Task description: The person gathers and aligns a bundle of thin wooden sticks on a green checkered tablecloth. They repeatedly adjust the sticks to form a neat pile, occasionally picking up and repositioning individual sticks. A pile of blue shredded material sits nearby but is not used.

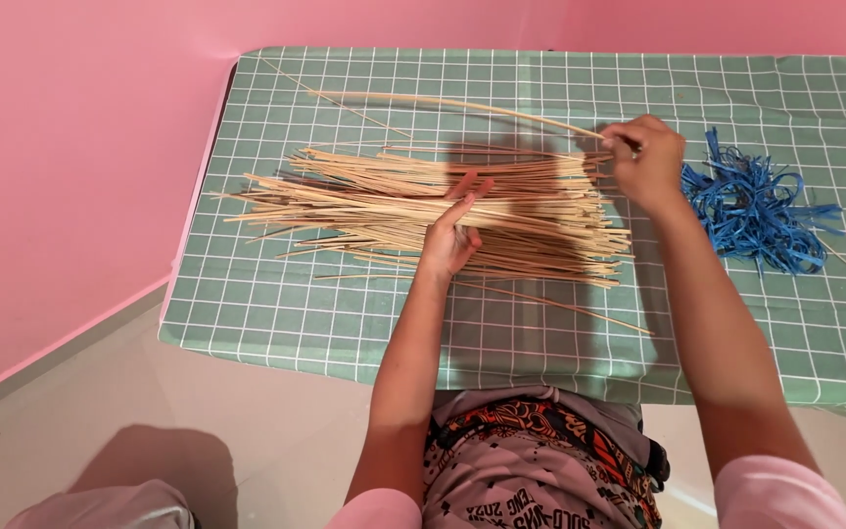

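A loose pile of thin pale bamboo strips (364, 201) lies across a table covered with a green checked cloth (276, 313). My left hand (452, 230) rests flat on the middle of the pile, fingers extended and apart. My right hand (646, 157) is closed at the right end of the pile, pinching one long strip (443, 102) that curves away to the far left above the others.
A tangle of blue plastic ribbon (751, 211) lies on the cloth to the right of my right hand. A pink wall runs behind and to the left of the table. A pale floor shows below the table's near edge.
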